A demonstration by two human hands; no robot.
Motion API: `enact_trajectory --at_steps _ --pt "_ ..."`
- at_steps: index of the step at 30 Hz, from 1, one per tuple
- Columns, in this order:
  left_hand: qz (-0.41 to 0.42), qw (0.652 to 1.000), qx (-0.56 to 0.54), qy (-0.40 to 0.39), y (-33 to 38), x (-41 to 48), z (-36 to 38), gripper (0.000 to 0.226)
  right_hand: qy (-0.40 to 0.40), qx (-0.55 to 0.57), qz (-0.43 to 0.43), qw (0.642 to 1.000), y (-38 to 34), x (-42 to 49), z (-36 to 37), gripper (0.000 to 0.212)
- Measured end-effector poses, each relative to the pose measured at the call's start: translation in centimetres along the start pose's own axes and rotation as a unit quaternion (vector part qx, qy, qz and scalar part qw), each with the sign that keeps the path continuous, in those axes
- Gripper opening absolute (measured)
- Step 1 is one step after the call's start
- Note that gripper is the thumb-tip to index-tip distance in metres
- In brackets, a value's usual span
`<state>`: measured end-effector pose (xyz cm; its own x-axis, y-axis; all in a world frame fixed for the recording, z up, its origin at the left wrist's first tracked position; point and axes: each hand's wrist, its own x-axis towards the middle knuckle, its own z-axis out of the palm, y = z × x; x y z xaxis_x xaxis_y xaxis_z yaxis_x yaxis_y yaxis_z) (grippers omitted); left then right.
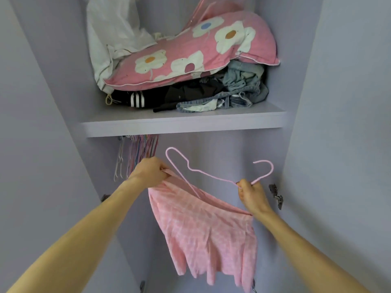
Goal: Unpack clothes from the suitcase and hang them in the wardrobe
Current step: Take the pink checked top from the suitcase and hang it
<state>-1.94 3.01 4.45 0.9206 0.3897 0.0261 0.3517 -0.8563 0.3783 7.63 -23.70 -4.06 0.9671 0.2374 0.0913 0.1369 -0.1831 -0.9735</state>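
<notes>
1. Head view, hands and grip: your left hand (151, 172) pinches the upper edge of the soft pink knit garment (207, 229) between thumb and curled fingers. It holds the opening taut so the hanger can slide in. Your right hand (252, 194) is closed round the neck of the thin pink wire hanger (211, 174), just below its hook, which gives you steering control.
2. Head view, where it is: the garment hangs in front of the lower bay of the pale lilac wardrobe, below the lilac shelf (184, 123) and just right of the bunch of spare hangers (139, 153) on the rail.
3. Head view, orientation: the hanger lies tipped on its side, with the hook pointing right. One shoulder loop stands free at upper left, and the bottom bar slants down into the opening. The garment's top edge runs from upper left to lower right, and its length drops straight down.
4. Judgement: threading looks only partly done, so level the hanger before hooking it on the rail.
</notes>
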Motion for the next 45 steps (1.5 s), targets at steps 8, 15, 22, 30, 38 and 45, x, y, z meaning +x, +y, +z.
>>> enact_trajectory --at_steps 8,15,22,30,38,45 --pt "-0.003 0.997 0.061 -0.036 -1.5 -0.2 0.6 0.027 -0.170 -0.378 -0.070 0.907 -2.8 1.0 0.0 0.041" --pt "-0.026 0.988 0.142 -0.050 -3.1 -1.2 2.5 0.035 -0.197 -0.478 -0.056 0.854 -5.7 0.5 0.4 0.038" --pt "-0.038 0.980 0.170 -0.100 -1.6 -0.8 1.2 0.040 -0.208 -0.515 -0.027 0.831 -4.0 0.8 0.2 0.037" --pt "0.031 0.973 -0.142 -0.180 2.4 -1.9 4.2 0.028 -0.204 -0.442 -0.087 0.869 -6.2 1.2 1.9 0.046" --pt "0.106 0.979 -0.149 -0.087 2.9 -1.3 6.9 0.025 -0.203 -0.140 -0.064 0.967 -3.4 2.1 -0.3 0.039" --pt "0.089 0.990 -0.105 -0.030 0.6 -0.3 5.2 0.026 -0.176 -0.347 -0.052 0.920 3.8 1.6 -3.2 0.025"
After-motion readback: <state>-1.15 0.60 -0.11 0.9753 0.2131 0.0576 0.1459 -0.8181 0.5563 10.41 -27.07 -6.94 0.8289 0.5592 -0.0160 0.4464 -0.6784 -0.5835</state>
